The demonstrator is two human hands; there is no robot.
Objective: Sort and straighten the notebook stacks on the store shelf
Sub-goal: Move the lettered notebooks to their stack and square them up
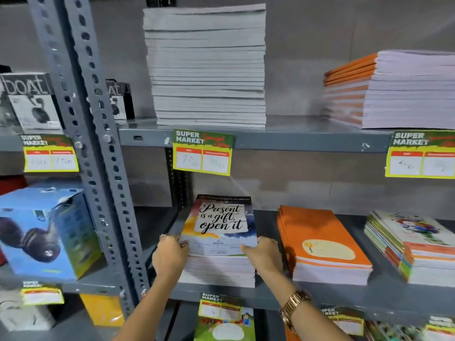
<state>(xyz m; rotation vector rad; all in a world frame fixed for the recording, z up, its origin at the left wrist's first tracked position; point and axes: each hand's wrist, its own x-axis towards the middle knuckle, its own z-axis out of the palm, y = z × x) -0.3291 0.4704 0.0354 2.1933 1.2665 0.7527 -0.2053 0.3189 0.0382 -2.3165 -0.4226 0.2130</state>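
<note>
**Both hands clamp the quote-cover stack**

Grey steel shelving (295, 140) fills the view, and the landmark is the notebook stack (219, 244) with the "Present is a gift, open it" cover, sitting on the middle shelf. Left of it, past the slotted upright (98, 153), stands a blue headphone box (46, 232). Left hand (170, 254) presses the stack's left edge, fingers curled onto the top cover. Right hand (264, 254) grips the right edge, thumb on top. Just right of the stack lie orange notebooks (322, 239), then a multicoloured pile (408, 244). Above it towers a tall grey stack (209, 67).
</note>
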